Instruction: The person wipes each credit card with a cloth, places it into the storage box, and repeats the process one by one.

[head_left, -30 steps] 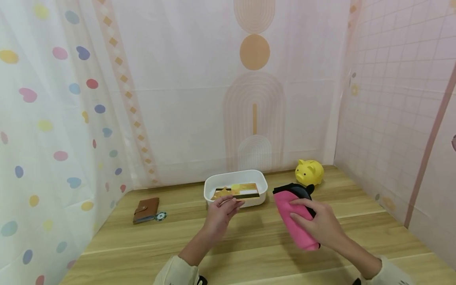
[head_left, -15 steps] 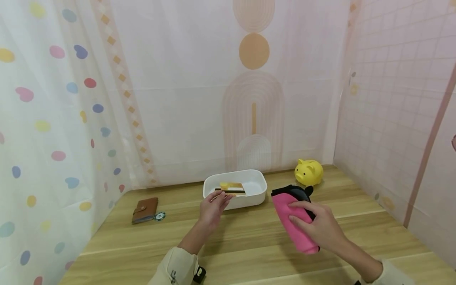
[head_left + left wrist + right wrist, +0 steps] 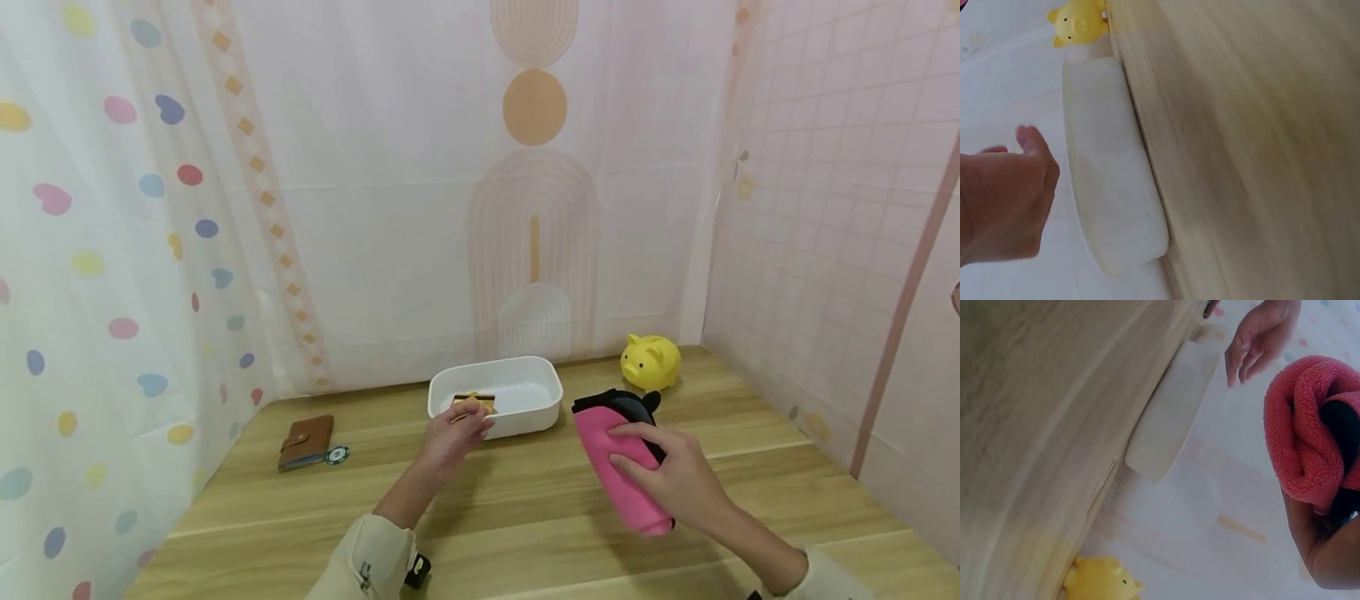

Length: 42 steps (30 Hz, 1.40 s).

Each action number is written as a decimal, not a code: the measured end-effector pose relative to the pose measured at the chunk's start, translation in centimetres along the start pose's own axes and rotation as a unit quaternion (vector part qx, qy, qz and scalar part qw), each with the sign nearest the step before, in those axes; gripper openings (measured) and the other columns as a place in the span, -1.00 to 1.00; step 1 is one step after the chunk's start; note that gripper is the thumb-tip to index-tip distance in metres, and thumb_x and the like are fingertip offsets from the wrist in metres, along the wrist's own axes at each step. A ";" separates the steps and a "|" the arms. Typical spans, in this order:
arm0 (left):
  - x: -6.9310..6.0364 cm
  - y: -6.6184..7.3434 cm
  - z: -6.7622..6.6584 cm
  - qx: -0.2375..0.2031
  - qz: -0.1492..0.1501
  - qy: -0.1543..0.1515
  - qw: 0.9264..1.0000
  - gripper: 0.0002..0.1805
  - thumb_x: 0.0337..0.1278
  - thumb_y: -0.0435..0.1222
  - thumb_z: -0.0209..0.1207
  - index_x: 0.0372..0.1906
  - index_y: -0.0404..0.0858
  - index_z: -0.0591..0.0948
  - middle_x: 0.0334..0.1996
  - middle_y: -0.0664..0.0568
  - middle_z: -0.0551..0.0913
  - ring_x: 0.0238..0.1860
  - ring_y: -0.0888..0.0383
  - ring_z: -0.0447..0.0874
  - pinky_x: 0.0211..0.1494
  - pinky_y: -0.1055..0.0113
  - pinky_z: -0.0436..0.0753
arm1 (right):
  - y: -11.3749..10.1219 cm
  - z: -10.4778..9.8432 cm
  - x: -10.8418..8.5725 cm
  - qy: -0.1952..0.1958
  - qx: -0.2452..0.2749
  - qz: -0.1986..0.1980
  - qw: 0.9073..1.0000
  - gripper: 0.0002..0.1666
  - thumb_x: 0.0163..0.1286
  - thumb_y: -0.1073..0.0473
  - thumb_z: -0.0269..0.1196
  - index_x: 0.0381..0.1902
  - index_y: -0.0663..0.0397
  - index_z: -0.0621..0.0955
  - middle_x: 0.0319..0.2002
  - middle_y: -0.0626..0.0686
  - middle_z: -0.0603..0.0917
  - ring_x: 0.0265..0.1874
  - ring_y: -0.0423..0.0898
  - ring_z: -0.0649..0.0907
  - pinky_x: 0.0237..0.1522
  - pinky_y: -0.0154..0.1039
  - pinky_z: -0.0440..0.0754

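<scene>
My left hand (image 3: 453, 437) hovers at the front left rim of a white tray (image 3: 531, 422), fingers loosely bent. In the right wrist view the left hand (image 3: 1261, 342) shows its fingers hanging down with no card between them. Inside the tray lies a gold card (image 3: 483, 402) with a dark stripe, partly hidden by the fingers. My right hand (image 3: 678, 471) grips a rolled pink fleecy cloth (image 3: 611, 454) with black edging above the table, right of the tray. Something dark shows within the roll (image 3: 1297, 434) at its open end; its kind is unclear.
A yellow piggy bank (image 3: 651, 362) stands at the back right. On the left lie a brown leather wallet (image 3: 306, 442) and a poker chip (image 3: 337, 455) touching or close to it. Curtains hang behind the wooden table (image 3: 525, 533) and along both sides.
My left hand carried a gold card leftward over the tray and let it go; the hand now holds nothing visible. My right hand keeps its grip on the pink cloth, almost unmoved.
</scene>
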<state>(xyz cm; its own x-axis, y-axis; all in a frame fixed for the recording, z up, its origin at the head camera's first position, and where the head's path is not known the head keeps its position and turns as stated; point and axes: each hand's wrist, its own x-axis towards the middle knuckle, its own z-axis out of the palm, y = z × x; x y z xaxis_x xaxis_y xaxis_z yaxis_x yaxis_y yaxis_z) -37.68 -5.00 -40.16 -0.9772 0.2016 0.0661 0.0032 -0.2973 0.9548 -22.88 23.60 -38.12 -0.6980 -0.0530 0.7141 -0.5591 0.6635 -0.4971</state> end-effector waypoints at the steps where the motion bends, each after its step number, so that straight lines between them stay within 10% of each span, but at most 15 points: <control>1: -0.1 0.0 0.2 0.017 0.000 -0.014 1.000 -0.86 0.31 -0.53 0.13 -0.09 -0.52 0.51 -0.24 -0.08 0.70 -0.30 0.20 0.73 -0.16 0.35 0.69 | 0.1 -0.1 0.0 0.002 0.003 -0.001 1.000 -0.66 0.11 0.28 0.51 -0.14 -0.10 0.74 -0.17 -0.08 0.77 -0.42 -0.29 0.56 -0.38 -0.34 0.53; 7: -0.7 -0.1 1.9 0.179 0.003 -0.118 0.977 -0.75 0.29 -0.43 0.20 0.00 -0.51 0.56 -0.07 -0.22 0.67 -0.20 0.13 0.71 -0.15 0.27 0.68 | 0.7 -0.9 -0.5 0.008 0.020 0.004 1.000 -0.66 0.11 0.30 0.51 -0.14 -0.07 0.73 -0.19 -0.02 0.77 -0.61 -0.34 0.45 -0.60 -0.41 0.45; 15: -0.4 -0.9 4.8 0.345 0.062 -0.244 0.904 -0.75 0.24 -0.38 0.27 -0.03 -0.39 0.63 -0.12 -0.18 0.71 -0.24 0.19 0.69 -0.40 0.38 0.58 | 1.6 -2.2 -1.1 0.003 0.034 0.037 0.999 -0.68 0.16 0.31 0.47 -0.11 -0.02 0.71 -0.35 0.08 0.73 -0.83 -0.39 0.45 -0.80 -0.42 0.41; 24: 1.3 -1.8 7.5 0.457 0.101 -0.309 0.828 -0.62 0.18 -0.32 0.35 0.06 -0.41 0.60 -0.04 -0.10 0.70 0.04 -0.03 0.67 -0.01 0.33 0.64 | 2.1 -2.8 -1.2 0.001 0.032 0.051 0.998 -0.69 0.16 0.31 0.47 -0.12 0.02 0.72 -0.22 0.14 0.75 -0.81 -0.38 0.47 -0.78 -0.40 0.43; 42: 5.0 -3.7 10.2 0.545 0.056 -0.302 0.780 -0.47 0.09 -0.24 0.43 0.19 -0.24 0.59 0.07 -0.08 0.66 0.11 0.04 0.62 0.19 0.22 0.54 | 2.3 -3.6 -0.8 -0.014 0.012 0.079 0.997 -0.72 0.20 0.24 0.46 -0.11 0.01 0.71 -0.45 0.03 0.66 -0.87 -0.40 0.36 -0.83 -0.37 0.37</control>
<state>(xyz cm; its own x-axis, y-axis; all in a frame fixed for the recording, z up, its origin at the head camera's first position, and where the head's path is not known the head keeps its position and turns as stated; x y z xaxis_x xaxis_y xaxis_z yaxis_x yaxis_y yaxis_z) -40.42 6.65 -40.41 -0.6800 0.7328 -0.0228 0.5825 0.5589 0.5901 -22.01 27.88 -38.03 -0.7904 0.0309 0.6119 -0.4505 0.6475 -0.6146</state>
